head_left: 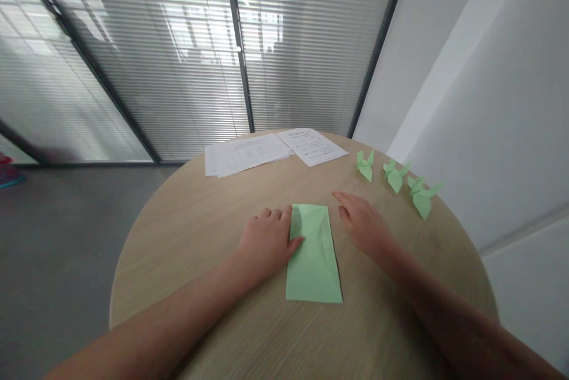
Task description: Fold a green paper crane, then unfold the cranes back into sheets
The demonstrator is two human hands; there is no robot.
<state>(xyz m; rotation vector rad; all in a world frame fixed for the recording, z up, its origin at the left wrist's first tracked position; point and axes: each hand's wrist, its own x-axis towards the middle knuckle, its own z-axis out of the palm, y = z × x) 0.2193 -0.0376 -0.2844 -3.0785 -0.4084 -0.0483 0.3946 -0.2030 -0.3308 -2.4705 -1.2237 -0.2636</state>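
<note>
A folded green paper [315,267], taller than wide, lies flat on the round wooden table [178,238], with crease lines in its upper right part. My left hand [269,238] rests at its left edge, fingers spread, the thumb lying on the paper and the index fingertip at its top left corner. To the right of the paper is my right hand [361,223], apart from it, holding nothing, its index finger stretched out and its thumb apart.
Three folded green paper figures [365,166] stand in a row along the table's right back edge. Printed white sheets [249,153] overlap at the back. Behind the table are glass panels with blinds [191,72]; a white wall [511,131] rises on the right.
</note>
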